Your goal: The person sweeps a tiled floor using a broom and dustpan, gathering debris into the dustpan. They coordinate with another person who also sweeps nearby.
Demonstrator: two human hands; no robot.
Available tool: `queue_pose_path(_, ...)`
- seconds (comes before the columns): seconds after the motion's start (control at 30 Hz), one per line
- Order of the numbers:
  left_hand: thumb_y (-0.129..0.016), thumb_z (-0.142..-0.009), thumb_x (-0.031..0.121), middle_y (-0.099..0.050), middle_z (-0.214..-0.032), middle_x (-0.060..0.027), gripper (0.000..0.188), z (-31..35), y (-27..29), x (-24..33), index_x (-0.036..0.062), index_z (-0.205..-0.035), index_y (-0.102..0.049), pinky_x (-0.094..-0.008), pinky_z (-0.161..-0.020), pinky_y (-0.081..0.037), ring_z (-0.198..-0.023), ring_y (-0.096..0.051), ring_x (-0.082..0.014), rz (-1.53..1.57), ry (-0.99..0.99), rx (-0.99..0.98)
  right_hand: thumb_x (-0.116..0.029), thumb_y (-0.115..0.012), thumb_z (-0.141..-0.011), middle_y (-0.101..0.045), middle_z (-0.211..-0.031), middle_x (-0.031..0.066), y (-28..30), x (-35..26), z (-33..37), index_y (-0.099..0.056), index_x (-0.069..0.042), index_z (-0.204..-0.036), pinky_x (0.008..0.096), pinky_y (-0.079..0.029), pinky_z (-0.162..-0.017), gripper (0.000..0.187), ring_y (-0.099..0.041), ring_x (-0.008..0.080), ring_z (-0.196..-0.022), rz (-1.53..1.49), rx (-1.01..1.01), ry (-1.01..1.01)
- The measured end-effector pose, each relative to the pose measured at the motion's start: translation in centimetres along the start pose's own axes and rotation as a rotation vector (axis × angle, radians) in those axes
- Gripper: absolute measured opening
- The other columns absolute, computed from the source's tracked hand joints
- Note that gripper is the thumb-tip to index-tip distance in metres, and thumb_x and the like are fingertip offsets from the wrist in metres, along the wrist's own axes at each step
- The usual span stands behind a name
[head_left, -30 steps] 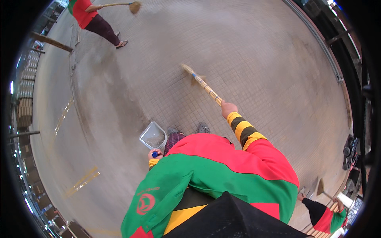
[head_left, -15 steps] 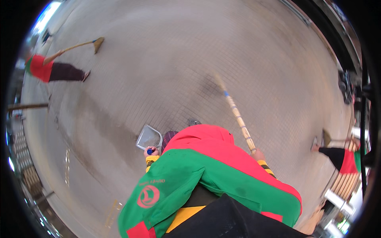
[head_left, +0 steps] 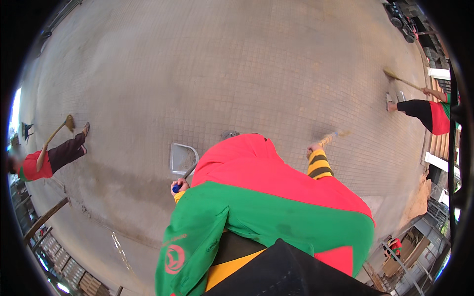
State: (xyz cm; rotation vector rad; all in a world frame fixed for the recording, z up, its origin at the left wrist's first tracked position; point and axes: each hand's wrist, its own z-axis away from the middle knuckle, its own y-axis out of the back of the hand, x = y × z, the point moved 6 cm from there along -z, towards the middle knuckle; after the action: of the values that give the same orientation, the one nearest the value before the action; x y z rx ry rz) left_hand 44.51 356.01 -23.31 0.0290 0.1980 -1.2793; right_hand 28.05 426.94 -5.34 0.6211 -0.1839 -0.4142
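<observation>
A grey dustpan [head_left: 182,159] is being gripped by its handle in the closed left hand [head_left: 179,186], low on the paved floor [head_left: 207,74]; a broom [head_left: 330,138] is being clasped in the right hand [head_left: 314,147], off right. Dust could be scattered if the pan is tilted.

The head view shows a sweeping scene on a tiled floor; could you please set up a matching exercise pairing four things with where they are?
Things:
1. dustpan
2. broom
3. person in a red top with dark trousers
4. person sweeping beside a second dustpan

Places:
A. far right edge of the view
B. gripped by the right hand
C. on the floor, its handle in the left hand
D. far left edge of the view

Pairs: 1-C, 2-B, 3-D, 4-A
</observation>
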Motion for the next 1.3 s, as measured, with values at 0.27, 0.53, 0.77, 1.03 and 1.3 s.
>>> queue_pose_path(0.27, -0.051, -0.059, -0.005, -0.037, -0.06, -0.0053, 0.018, -2.2, -37.5, -1.6, 0.0042, -0.066, -0.036, -0.0263, -0.045, -0.037, -0.054, -0.041, -0.0181, 0.426, 0.099, 0.024, -0.001, -0.061, -0.065, -0.057, -0.056, 0.0113, -37.8, -33.0, 18.8, -0.056, 0.001, -0.069, 0.0371, -0.045, -0.041, 0.006, -0.056, 0.0208, -0.043, 0.829, 0.109, 0.524)
queue_pose_path(0.53, -0.052, -0.061, -0.005, -0.039, -0.06, -0.0047, 0.019, -6.0, -52.9, -0.9, 0.0053, -0.067, -0.038, -0.0265, -0.046, -0.038, -0.053, -0.041, -0.0175, 0.216, 0.035, -0.13, -0.007, -0.068, -0.06, -0.062, -0.065, 0.0107, -65.6, -47.2, 39.0, -0.063, 0.0, -0.073, 0.0348, -0.049, -0.051, 0.015, -0.061, 0.0188, -0.054, 1.37, -0.132, 0.72)
queue_pose_path(0.77, -0.055, -0.059, -0.003, -0.041, -0.058, -0.0009, 0.02, 3.0, -25.7, -15.3, 0.009, -0.066, -0.041, -0.0252, -0.046, -0.038, -0.052, -0.043, -0.0162, 0.43, -0.304, 0.052, -0.007, -0.068, -0.062, -0.058, -0.061, 0.0114, -43.3, -37.0, 39.1, -0.055, -0.001, -0.092, 0.0345, -0.042, -0.04, 0.034, -0.055, 0.0199, -0.044, 1.388, -0.478, 0.977)
queue_pose_path(1.03, -0.049, -0.066, 0.002, -0.041, -0.055, 0.0015, 0.011, 10.6, 0.8, -31.3, 0.0101, -0.062, -0.043, -0.0247, -0.043, -0.038, -0.05, -0.044, -0.0134, 0.618, -0.447, 0.152, -0.006, -0.071, -0.062, -0.058, -0.064, 0.009, -8.0, -33.3, 30.4, -0.044, -0.002, -0.117, 0.0308, -0.042, -0.04, 0.063, -0.053, 0.0162, -0.044, 1.18, -0.202, 1.009)
queue_pose_path(1.3, -0.048, -0.07, 0.005, -0.046, -0.056, 0.0018, 0.009, 8.0, -5.2, -26.5, 0.0104, -0.064, -0.047, -0.0239, -0.041, -0.035, -0.047, -0.045, -0.0124, 1.032, -0.283, 0.139, -0.003, -0.066, -0.066, -0.058, -0.059, 0.0096, -11.5, -46.3, 28.2, -0.057, 0.003, -0.079, 0.0343, -0.044, -0.042, 0.017, -0.057, 0.0221, -0.048, 0.779, 0.052, 0.736)
